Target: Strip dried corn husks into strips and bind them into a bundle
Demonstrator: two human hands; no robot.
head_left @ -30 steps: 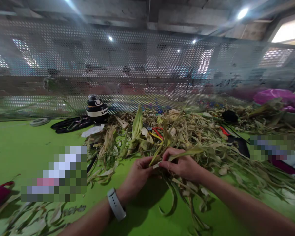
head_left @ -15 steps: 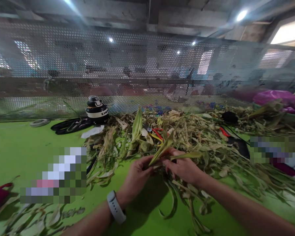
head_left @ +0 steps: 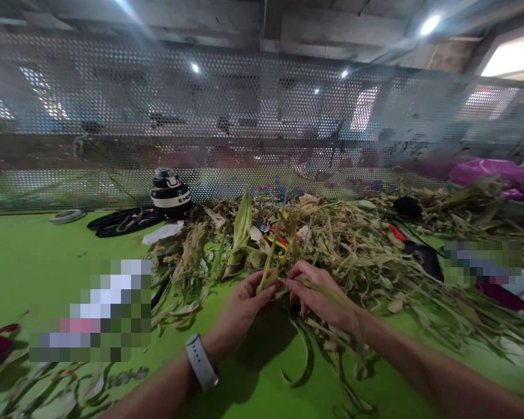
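Observation:
My left hand [head_left: 245, 304], a pale watch strap on its wrist, pinches greenish-yellow corn husk strips [head_left: 269, 260] that stick up from the fingers. My right hand [head_left: 322, 295] is close beside it, fingers curled on the same bundle where the strips meet. One strip passes back over the right hand and wrist. The exact grip of the fingertips is partly hidden. Just beyond the hands, a tool with red and yellow handles [head_left: 278, 239] lies half covered in the husk. A pale green, leafy husk [head_left: 243, 224] stands upright left of it.
A heap of dried husk [head_left: 344, 238] spreads across the green table [head_left: 113, 244]. At the back left stand a black bottle [head_left: 171, 195] and a black looped item [head_left: 124, 220]. A perforated screen [head_left: 227, 116] rises behind. A pink plastic bag [head_left: 493, 176] lies at the far right.
The held strips have swung more upright, and one now trails over my right wrist. My hands have drawn slightly closer at the fingertips. The view has shifted a little.

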